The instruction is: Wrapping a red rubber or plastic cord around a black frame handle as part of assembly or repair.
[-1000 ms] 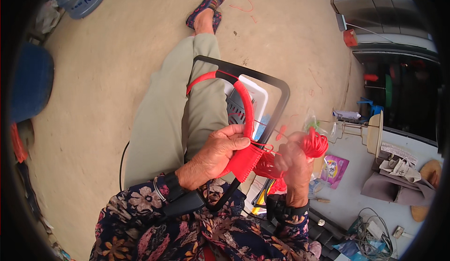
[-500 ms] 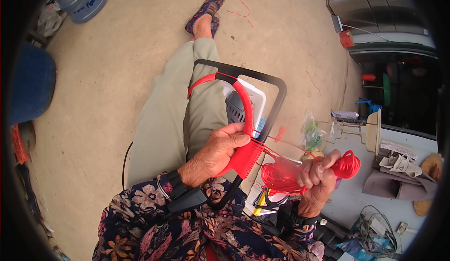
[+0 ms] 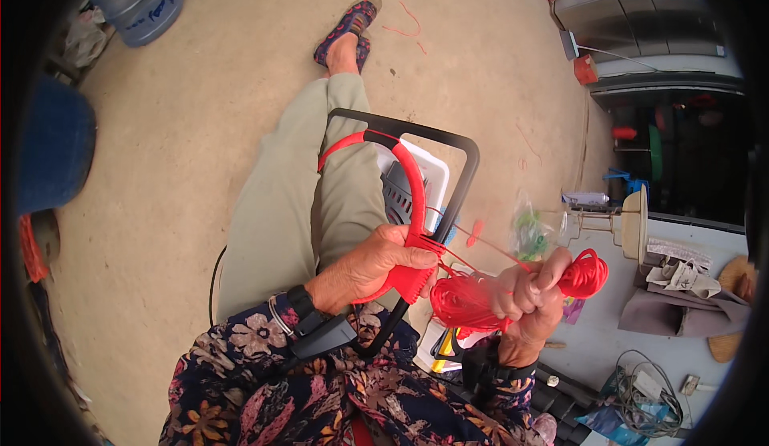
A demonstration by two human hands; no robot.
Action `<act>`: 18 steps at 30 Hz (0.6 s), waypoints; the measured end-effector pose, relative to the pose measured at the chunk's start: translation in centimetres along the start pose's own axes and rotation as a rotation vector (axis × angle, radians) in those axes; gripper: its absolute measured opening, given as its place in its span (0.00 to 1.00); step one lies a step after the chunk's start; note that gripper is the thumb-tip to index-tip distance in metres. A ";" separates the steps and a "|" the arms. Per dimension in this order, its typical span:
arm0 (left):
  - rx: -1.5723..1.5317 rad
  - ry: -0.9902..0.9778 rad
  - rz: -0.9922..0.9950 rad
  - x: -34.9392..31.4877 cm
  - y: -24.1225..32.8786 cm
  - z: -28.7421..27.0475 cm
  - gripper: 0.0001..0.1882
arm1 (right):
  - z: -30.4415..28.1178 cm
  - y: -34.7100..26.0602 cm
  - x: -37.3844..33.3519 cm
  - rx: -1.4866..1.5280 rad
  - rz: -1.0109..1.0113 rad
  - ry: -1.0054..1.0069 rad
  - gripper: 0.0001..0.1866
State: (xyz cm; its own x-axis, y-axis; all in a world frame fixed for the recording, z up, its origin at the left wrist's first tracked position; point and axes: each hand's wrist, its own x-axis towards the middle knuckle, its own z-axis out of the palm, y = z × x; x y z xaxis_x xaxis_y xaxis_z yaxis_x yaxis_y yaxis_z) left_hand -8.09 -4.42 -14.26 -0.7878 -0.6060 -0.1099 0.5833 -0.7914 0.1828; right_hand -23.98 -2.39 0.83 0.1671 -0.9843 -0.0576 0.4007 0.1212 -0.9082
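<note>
My left hand (image 3: 364, 263) is closed, thumb on top, around a ring wrapped in red cord (image 3: 414, 182). Just under the thumb, a flat red knotted section (image 3: 411, 283) hangs from the ring. A black frame (image 3: 459, 194) with rounded corners stands behind the ring, over my lap. On the right, my right hand (image 3: 529, 295) is wrapped around a hank of red cord (image 3: 467, 305), whose loops stick out on both sides of the fist. Strands of cord stretch from the knotted section to this hand.
Behind the frame stands a white plastic basket (image 3: 439, 175). To the right, a pale table (image 3: 589, 322) bears grey cloth, a coiled cable (image 3: 645, 402) and a clear bag (image 3: 530, 230). A blue tub (image 3: 56, 146) and a water jug (image 3: 140, 6) stand left. Cord scraps lie on the floor.
My left thumb has moved down over the knotted section and covers more of it. My right hand and its hank have shifted slightly left. Both hands keep their hold.
</note>
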 end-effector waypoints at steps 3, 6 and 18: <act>0.025 0.079 0.032 0.6 -0.8 0.0 0.16 | 1.9 1.5 0.7 0.117 0.046 -0.086 0.06; 0.052 0.124 0.072 0.7 -0.7 -0.3 0.16 | 2.8 2.7 0.9 -0.095 0.170 -0.120 0.09; -0.036 0.021 0.017 -0.1 0.2 -0.1 0.17 | -3.4 -0.6 -0.9 -0.221 0.067 0.408 0.05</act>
State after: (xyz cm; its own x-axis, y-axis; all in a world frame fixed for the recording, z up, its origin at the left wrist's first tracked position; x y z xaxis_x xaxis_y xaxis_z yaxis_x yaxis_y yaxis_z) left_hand -7.85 -4.48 -14.30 -0.7736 -0.6206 -0.1280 0.6034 -0.7832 0.1500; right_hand -27.45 -2.04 0.05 -0.2000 -0.9506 -0.2372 0.1920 0.1994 -0.9609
